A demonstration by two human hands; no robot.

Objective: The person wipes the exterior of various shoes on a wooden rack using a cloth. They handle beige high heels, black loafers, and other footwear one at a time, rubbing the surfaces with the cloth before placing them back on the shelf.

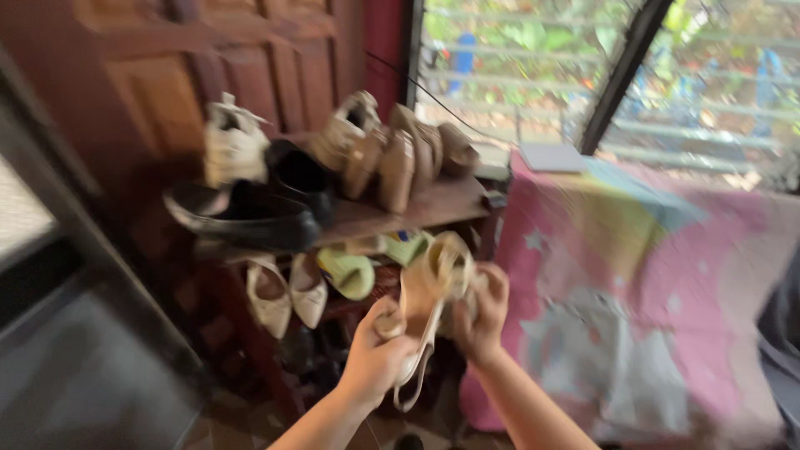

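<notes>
Both hands, L [375, 357] & R [483, 315], gripping beige sandal [429, 287], shoe rack [417, 208] edge just beyond

Two bare, sleeveless forearms [333, 417]

Both bare forearms reach up from below. The left hand [377, 354] is curled closed in a grip, thumb up; the right hand [483, 312], close beside it, has its fingers bent in a grasp.

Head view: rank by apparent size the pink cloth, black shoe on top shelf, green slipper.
1. pink cloth, by far the largest.
2. black shoe.
3. green slipper, smallest. Motion blur softens edges, but the order is plain.
</notes>
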